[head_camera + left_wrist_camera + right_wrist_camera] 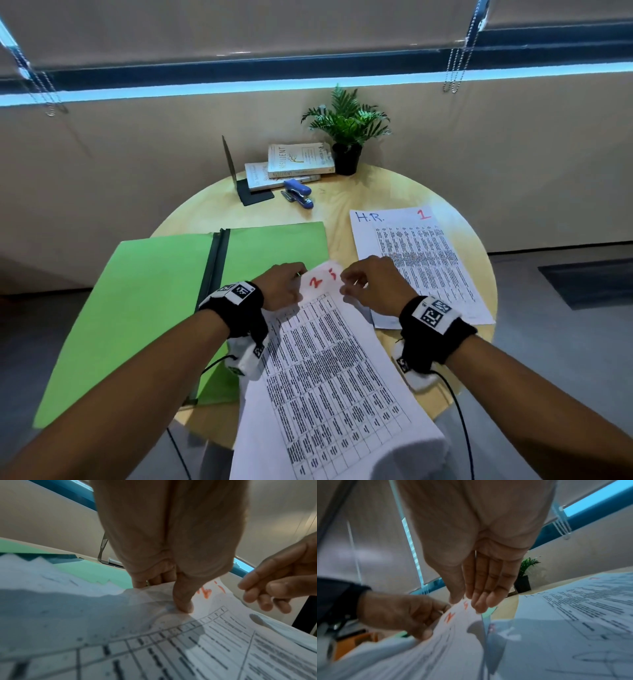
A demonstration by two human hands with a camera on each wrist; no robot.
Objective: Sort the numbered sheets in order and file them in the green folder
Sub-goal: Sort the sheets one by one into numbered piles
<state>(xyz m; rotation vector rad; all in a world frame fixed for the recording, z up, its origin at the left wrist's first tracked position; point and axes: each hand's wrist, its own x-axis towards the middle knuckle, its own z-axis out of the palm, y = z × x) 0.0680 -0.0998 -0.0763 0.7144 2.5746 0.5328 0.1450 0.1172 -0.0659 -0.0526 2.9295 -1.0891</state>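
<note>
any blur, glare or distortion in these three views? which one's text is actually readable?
Head: sharp at centre, the red 1 on the sheet is readable, and wide-angle bend curves the window strip. Left wrist: the left hand fills the top, its shadow falls on the held sheets, and the table print is smeared. Right wrist: the right hand is soft, the print is blurred, and the horizon is tilted.

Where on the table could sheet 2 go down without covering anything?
Bare wood lies between the open green folder and sheet 1, and beyond that, between the stapler and sheet 1's top edge. The far-left rim is crowded with books and a bookend.
</note>
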